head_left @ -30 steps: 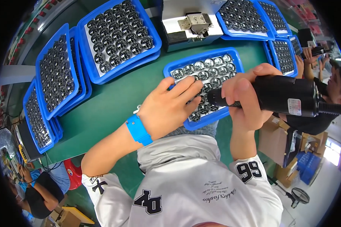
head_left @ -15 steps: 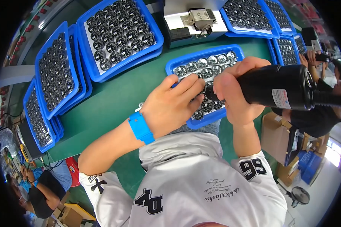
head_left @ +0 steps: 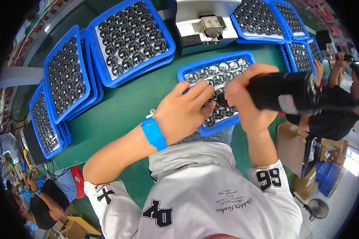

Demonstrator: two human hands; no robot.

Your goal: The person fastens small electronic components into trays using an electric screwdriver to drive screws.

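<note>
My right hand [head_left: 249,95] wraps round a black electric screwdriver [head_left: 283,93], held almost level. Its tip points left, down among the parts in a blue tray [head_left: 183,71]. Rows of small round shiny parts [head_left: 203,73] with black bodies sit in this tray on a white sheet. My left hand [head_left: 189,105], with a blue wrist strap [head_left: 153,133], rests over the tray's left side. Its fingers are bent, the thumb and fingertips closed about a round part beside the screwdriver tip; the fingers mostly hide that part.
Stacked blue trays of the same parts [head_left: 131,40] stand on the green table [head_left: 123,103] to the left, more [head_left: 259,20] at the far right. A metal-topped device [head_left: 211,26] stands behind my tray. Other people work at both sides. Cardboard boxes [head_left: 289,147] and a fan [head_left: 318,208] are lower right.
The view has shifted slightly, so the left trays appear farther right. The screwdriver looks blurred and tipped a little differently. Both hands stay over the same tray.
</note>
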